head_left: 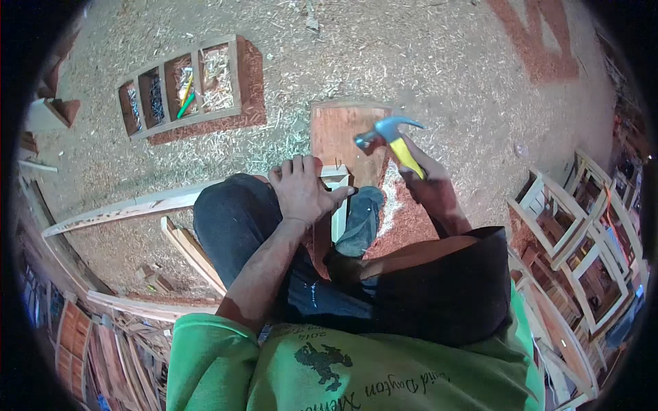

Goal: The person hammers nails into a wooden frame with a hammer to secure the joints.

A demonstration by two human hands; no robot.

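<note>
My right hand [426,179] grips a claw hammer [396,140] by its yellow and black handle, its metal head raised above a flat wooden board [346,130] on the ground. My left hand [301,186] is wrapped over a pale wooden piece [336,179] between my legs, thumb stretched across it. Part of that piece is hidden by the hand and my knee. A thin nail [338,164] appears to stand up at its far end, clear of the hammer head. My shod foot [360,222] is beside the wood.
A four-part wooden tray [236,75] with nails and green and yellow pens lies ahead left. A long timber [137,205] runs to the left of my knee. Wooden frames [582,240] stand at the right, stacked planks [110,356] at lower left. Shavings cover the ground.
</note>
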